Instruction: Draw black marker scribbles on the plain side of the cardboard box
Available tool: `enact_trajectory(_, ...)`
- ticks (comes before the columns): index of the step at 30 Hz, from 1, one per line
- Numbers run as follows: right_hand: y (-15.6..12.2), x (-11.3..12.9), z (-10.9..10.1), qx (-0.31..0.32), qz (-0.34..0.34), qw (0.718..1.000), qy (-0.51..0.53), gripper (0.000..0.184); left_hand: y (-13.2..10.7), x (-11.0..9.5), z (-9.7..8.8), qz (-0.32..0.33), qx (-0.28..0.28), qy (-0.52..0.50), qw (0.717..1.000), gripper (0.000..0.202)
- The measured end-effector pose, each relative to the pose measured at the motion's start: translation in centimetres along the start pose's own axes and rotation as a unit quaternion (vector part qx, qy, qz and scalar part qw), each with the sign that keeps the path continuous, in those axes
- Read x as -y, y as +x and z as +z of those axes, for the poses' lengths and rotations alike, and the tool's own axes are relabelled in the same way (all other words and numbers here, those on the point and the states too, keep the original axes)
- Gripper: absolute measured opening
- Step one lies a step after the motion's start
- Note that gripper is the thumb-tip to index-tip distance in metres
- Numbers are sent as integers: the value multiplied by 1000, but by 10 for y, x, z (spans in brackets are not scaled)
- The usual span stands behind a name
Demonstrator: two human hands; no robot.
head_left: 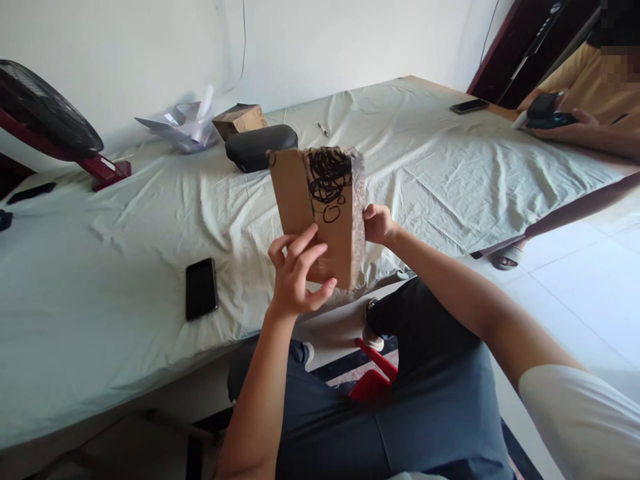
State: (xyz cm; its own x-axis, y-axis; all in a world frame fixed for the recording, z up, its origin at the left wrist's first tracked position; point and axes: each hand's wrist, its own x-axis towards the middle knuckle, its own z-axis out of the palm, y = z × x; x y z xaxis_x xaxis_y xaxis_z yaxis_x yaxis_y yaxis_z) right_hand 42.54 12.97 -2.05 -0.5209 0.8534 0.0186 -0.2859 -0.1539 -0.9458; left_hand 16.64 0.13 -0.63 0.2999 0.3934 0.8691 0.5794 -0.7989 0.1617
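A brown cardboard box (333, 250) with black marker scribbles and tape along its right side is held up over the near edge of the covered surface. My right hand (379, 224) grips its right side, thumb toward me, the other fingers partly hidden. Against the lower front face rest the spread fingertips of my left hand (296, 273), which is open and not wrapped round the box. Just behind the box lies a dark hard case (260, 147).
A pale sheet (125, 320) covers the long surface. On it are a phone (201, 289), a red-and-black fan (107, 170), crumpled plastic (187, 127), a smaller carton (243, 119) and another phone (469, 106). At the far right a person holds a dark device (549, 112).
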Motion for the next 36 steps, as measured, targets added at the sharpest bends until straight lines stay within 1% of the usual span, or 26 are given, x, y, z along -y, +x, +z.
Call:
enact_trajectory(2,2,1,-2,-5,-62,995,-81,54,-8,14,4,-35,-27,-8,999,85)
enact_trajectory(3,3,1,-4,1,-104,986,-133,59,-14,22,7,-55,-34,-6,998,95)
enact_trajectory(4,4,2,-5,12,-151,970,-191,64,-20,30,11,-85,-39,0,996,102)
enact_trajectory(5,5,2,-6,23,-197,949,-245,71,-26,37,14,-132,-41,7,990,105)
enact_trajectory(6,6,2,-7,33,-239,926,-290,79,-31,43,17,-178,-45,8,983,101)
enact_trajectory(8,9,1,-10,52,-306,884,-351,93,-41,53,22,-253,-36,-16,967,84)
enact_trajectory(10,12,0,-11,77,-353,849,-386,104,-47,60,24,-291,-32,-46,955,69)
enact_trajectory(11,14,-1,-12,87,-368,835,-400,108,-48,61,24,-300,-33,-57,952,66)
enact_trajectory(13,17,-2,-14,89,-389,811,-427,112,-50,64,21,-315,-27,-89,945,74)
enact_trajectory(15,19,-1,-18,76,-401,795,-450,113,-50,65,18,-336,-7,-168,927,91)
enact_trajectory(17,22,1,-23,66,-409,785,-462,111,-51,66,15,-356,7,-248,901,98)
enact_trajectory(19,24,1,-27,64,-411,780,-467,111,-51,67,14,-369,3,-276,887,93)
enact_trajectory(21,26,-1,-30,66,-411,779,-469,111,-50,67,15,-379,-11,-261,888,88)
enact_trajectory(23,27,-4,-31,70,-410,778,-471,110,-48,66,16,-390,-25,-244,887,88)
enact_trajectory(27,28,-7,-26,64,-410,778,-473,106,-42,62,16,-409,-38,-218,885,87)
enact_trajectory(30,27,-6,-22,59,-408,780,-471,106,-39,59,12,-420,-44,-203,883,86)
enact_trajectory(32,27,-7,-20,62,-407,782,-468,106,-38,59,9,-416,-47,-200,886,86)
enact_trajectory(36,27,-9,-19,66,-400,789,-462,107,-39,62,5,-385,-34,-205,899,83)
